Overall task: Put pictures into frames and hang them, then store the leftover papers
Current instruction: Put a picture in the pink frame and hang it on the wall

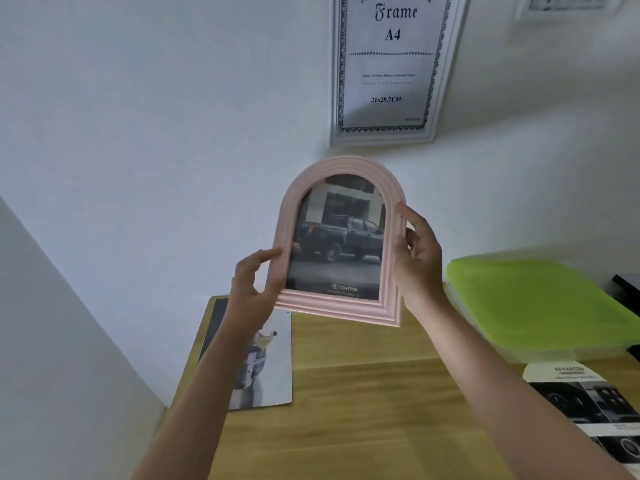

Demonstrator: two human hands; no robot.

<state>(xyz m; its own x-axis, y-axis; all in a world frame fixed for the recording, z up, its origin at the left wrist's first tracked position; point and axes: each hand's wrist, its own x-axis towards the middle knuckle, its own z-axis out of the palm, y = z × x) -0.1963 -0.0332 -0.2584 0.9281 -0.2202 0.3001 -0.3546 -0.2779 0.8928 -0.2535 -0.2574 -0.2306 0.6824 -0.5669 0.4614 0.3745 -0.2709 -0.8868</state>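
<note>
A pink arched picture frame (391,299) is held up in front of the white wall, a little tilted. It contains a photo of a dark pickup truck (337,240) with a Toyota logo. My left hand (254,289) grips the frame's lower left side, thumb on the front. My right hand (417,254) grips its right side. A white A4 frame (384,81) hangs on the wall above. Loose pictures lie on the wooden table (363,410): one (273,358) at the left under my left arm, another printed sheet (588,403) at the right.
A clear storage box with a lime green lid (540,299) stands on the table at the right. A dark object (627,285) shows at the far right edge. A white side wall (52,341) closes off the left. A white wall fitting (568,3) sits at the top right.
</note>
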